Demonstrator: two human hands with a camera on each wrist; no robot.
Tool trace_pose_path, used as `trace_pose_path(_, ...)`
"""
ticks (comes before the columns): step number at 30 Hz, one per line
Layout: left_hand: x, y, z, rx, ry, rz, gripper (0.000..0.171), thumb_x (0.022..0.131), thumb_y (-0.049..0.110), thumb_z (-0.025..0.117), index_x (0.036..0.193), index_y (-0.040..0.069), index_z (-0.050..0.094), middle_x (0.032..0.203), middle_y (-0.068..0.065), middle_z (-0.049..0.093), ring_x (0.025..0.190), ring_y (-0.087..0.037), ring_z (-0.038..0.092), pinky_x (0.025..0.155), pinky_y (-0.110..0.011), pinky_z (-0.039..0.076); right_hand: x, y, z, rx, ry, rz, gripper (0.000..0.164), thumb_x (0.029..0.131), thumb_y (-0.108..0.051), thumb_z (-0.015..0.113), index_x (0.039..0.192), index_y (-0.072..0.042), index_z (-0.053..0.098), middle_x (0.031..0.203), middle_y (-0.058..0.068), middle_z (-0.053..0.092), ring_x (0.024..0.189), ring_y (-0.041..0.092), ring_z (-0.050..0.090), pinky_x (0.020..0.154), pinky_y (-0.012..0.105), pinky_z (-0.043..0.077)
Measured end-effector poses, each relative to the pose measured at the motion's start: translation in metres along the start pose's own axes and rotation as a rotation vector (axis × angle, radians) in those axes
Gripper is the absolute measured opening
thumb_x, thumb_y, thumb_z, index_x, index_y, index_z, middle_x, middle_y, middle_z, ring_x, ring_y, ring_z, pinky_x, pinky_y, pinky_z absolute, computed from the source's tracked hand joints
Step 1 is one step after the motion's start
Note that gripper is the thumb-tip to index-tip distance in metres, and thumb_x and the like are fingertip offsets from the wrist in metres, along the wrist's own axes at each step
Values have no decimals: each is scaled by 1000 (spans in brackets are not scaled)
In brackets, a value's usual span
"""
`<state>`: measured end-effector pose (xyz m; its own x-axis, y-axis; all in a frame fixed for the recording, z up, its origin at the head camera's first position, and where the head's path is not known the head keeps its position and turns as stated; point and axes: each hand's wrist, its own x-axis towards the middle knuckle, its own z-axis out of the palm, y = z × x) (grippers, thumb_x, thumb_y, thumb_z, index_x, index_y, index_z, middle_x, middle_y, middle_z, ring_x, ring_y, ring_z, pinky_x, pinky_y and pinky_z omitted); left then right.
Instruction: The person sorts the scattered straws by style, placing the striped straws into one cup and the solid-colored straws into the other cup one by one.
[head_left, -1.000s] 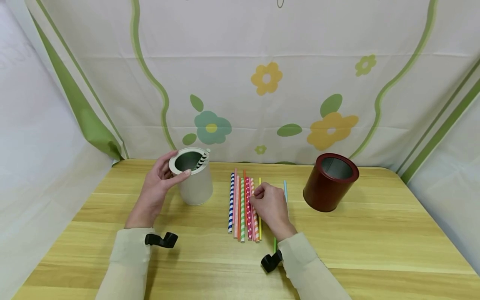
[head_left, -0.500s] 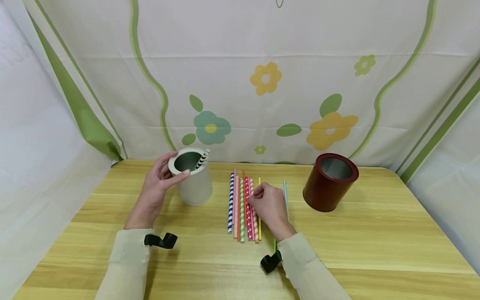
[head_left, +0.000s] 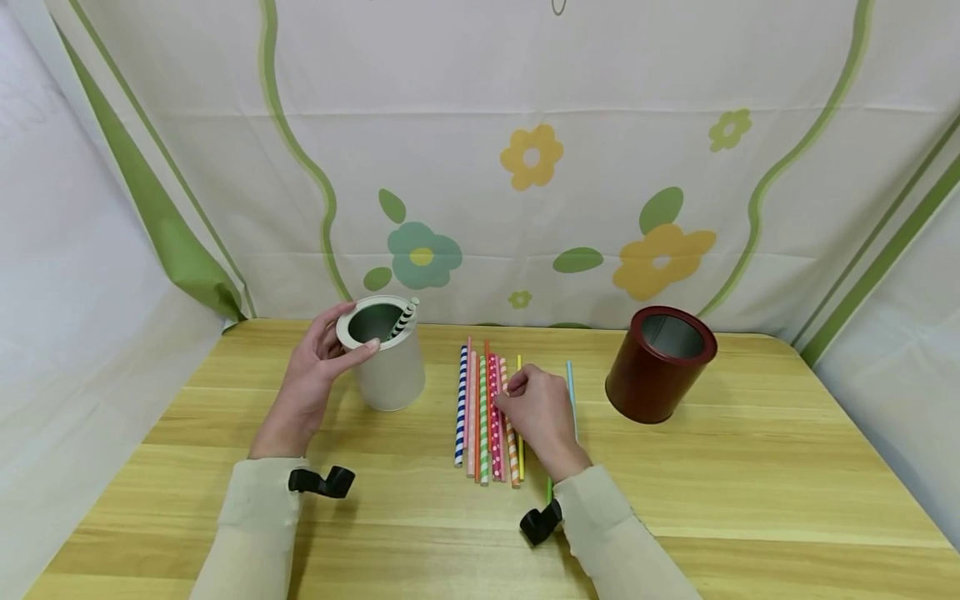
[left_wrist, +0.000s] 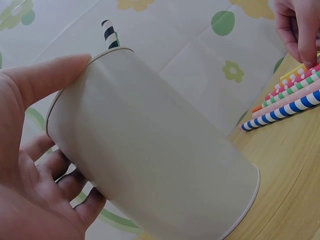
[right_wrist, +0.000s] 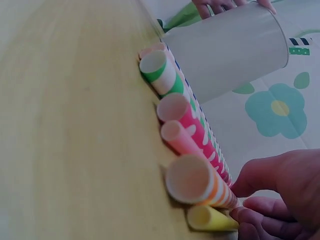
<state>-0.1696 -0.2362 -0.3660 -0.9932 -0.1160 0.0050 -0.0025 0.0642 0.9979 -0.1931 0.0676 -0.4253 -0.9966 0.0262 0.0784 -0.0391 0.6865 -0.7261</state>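
Observation:
My left hand [head_left: 303, 383] holds the white can [head_left: 392, 379] at its top, thumb on the rim and fingers round the far side. A black-and-white striped straw [head_left: 405, 319] leans inside it, beside a green one that shows in the right wrist view. To the right, my right hand [head_left: 542, 412] reaches down into a row of straws on the table. Its thumb and fingertips pinch the orange-and-white striped straw [right_wrist: 218, 189]. Alongside lie a magenta dotted straw [head_left: 496, 458], a thin pink straw [right_wrist: 181, 140] and a yellow straw [head_left: 521, 462].
The row continues left with a green-striped straw [head_left: 483, 433] and a blue-striped straw [head_left: 461, 417]. A light blue straw [head_left: 571, 379] and a green straw [head_left: 550, 490] lie partly behind the right arm. A dark red can [head_left: 652, 383] stands at the right; a patterned curtain [head_left: 465, 167] hangs behind.
The orange-striped straw has shifted slightly right at its near end, and the magenta dotted straw slightly left, widening the gap between them. The left hand and white can stay put.

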Motion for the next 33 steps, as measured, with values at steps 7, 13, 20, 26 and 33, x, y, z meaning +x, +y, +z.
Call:
trace_pose_path(7, -1, -1, 0, 8, 3, -3, 78, 100, 21, 79, 166, 28, 38, 168, -5, 46, 131, -12, 50, 106, -21, 41, 0, -1, 1, 9, -6, 24, 18, 89, -21, 86, 90, -11, 72, 80, 2, 73, 68, 14, 66, 60, 27, 54)
trace_pose_path(13, -2, -1, 0, 8, 7, -3, 78, 101, 22, 78, 166, 29, 37, 168, -6, 45, 134, -11, 50, 106, -20, 41, 0, -3, 1, 13, -13, 39, 19, 89, -22, 86, 94, -9, 73, 81, 3, 75, 66, 13, 67, 56, 26, 54)
trace_pose_path(20, -1, 0, 1, 10, 4, -6, 80, 101, 22, 78, 168, 30, 36, 171, -6, 43, 136, -12, 49, 107, -19, 41, -2, -4, 2, -87, -19, -29, 25, 90, -22, 84, 105, -4, 74, 78, 3, 70, 62, 15, 62, 54, 27, 49)
trace_pose_path(26, -2, -1, 1, 16, 4, -6, 80, 101, 23, 78, 168, 30, 35, 172, -6, 41, 137, -12, 48, 107, -18, 41, -1, -3, 3, -45, -17, 1, 29, 90, -24, 84, 109, -4, 76, 81, 5, 74, 65, 14, 66, 55, 27, 53)
trace_pose_path(33, -2, -2, 0, 12, 0, 1, 80, 101, 22, 78, 168, 28, 35, 172, -7, 41, 138, -12, 47, 107, -18, 41, 1, -1, 0, 120, -22, 63, 29, 88, -22, 84, 111, -6, 78, 89, 8, 79, 72, 16, 72, 60, 30, 59)
